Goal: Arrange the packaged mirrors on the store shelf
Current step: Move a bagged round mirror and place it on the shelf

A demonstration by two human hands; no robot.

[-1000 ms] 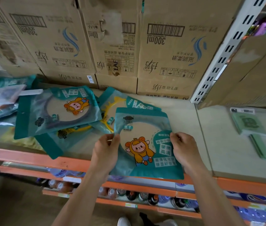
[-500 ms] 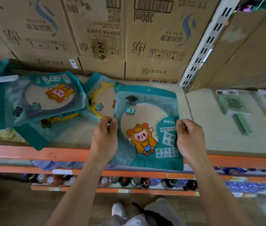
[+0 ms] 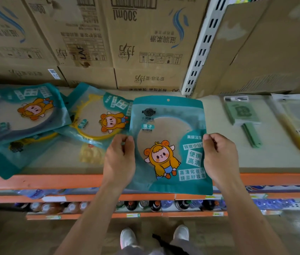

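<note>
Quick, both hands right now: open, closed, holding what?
Left hand: closed, pinching the left edge of the teal plastic packaged mirror.
Right hand: closed, gripping that package's right edge.

Both bare forearms reach forward; the left hand and right hand, fingers curled, each pinch one side edge of the packaged mirror.

Back: cardboard boxes wall off the rear.
Back right: a white slotted upright stands between the box stacks.
Left: overlapping mirror packets cover the shelf board.
Front centre: the teal mirror packet, pinched by the left hand and right hand, overhangs the edge.
Open room: a bare strip of board between that packet and the green packaged item.
</note>
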